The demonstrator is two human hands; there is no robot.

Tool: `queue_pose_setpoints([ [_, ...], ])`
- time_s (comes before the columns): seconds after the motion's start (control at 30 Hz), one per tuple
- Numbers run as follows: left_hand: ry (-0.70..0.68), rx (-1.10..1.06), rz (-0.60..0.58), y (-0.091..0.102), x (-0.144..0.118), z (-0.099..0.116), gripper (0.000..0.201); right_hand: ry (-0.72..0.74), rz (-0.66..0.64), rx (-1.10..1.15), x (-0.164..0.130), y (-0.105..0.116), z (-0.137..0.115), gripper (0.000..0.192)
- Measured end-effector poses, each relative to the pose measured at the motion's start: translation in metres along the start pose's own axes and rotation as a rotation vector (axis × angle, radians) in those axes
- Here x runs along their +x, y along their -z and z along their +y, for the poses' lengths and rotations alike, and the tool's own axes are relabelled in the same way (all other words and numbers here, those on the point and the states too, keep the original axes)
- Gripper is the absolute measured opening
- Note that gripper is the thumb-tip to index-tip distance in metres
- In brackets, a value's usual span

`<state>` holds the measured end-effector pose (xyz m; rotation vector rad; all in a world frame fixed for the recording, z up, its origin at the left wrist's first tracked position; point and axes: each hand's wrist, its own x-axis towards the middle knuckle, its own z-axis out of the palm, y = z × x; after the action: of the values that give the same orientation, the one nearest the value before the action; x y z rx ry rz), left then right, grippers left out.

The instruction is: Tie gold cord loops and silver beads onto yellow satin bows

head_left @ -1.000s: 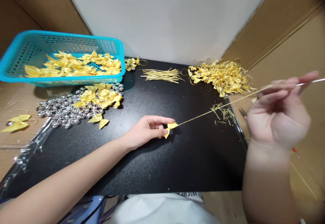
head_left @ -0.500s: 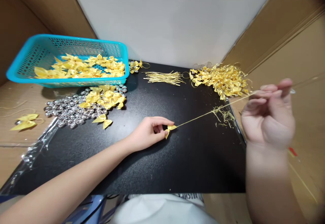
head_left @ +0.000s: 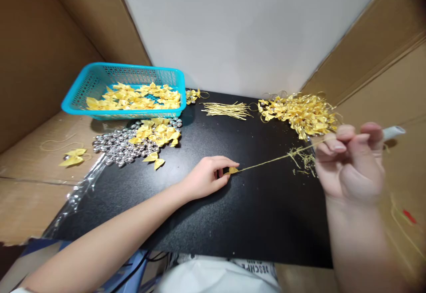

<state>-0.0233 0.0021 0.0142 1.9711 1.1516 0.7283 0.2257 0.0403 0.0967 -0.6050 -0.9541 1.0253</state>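
Note:
My left hand (head_left: pixel 208 175) rests low over the black tabletop, thumb and fingertips pinched on a yellow ribbon bow (head_left: pixel 233 169). From that bow a thin gold cord (head_left: pixel 266 162) runs up to the right, stretched straight. My right hand (head_left: pixel 351 162), raised at the right edge of the table, pinches the cord between thumb and fingers. The cord passes above loose gold clippings (head_left: pixel 302 158). Part of the bow is hidden by my left fingers.
A blue basket (head_left: pixel 123 115) of yellow bows stands at the back left. Silver beads (head_left: pixel 123 146) lie before it with more bows (head_left: pixel 156 133). Cut gold cords (head_left: pixel 228 110) and a heap of bow ornaments (head_left: pixel 299 111) lie along the back. A white tube (head_left: pixel 394 132) sits at right.
The view has shifted, so the table's contents appear farther right and slightly lower. My left hand still pinches the bow, now seen more edge-on. The cord stays stretched between both hands.

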Motion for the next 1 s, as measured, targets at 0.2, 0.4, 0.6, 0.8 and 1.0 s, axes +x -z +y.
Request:
queue_pose_setpoints([
  [0.2, 0.060, 0.428, 0.082, 0.016, 0.000, 0.002, 0.035, -0.084, -0.091, -0.044, -0.013, 0.000, 0.025, 0.015],
  [0.4, 0.516, 0.809, 0.215, 0.079, -0.009, 0.008, 0.023, -0.392, -0.097, -0.125, -0.035, -0.002, 0.064, 0.021],
  [0.6, 0.832, 0.900, 0.263, 0.141, -0.078, 0.006, 0.021, -0.559, -0.093, -0.163, -0.051, -0.001, 0.080, 0.025],
  [0.8, 0.829, 0.832, 0.283, 0.125, -0.125, -0.014, 0.026, -0.628, -0.025, -0.207, -0.053, -0.005, 0.082, 0.035],
  [1.0, 0.623, 0.767, 0.413, 0.114, -0.139, -0.035, 0.023, -0.645, -0.042, -0.203, -0.058, -0.007, 0.082, 0.036],
])
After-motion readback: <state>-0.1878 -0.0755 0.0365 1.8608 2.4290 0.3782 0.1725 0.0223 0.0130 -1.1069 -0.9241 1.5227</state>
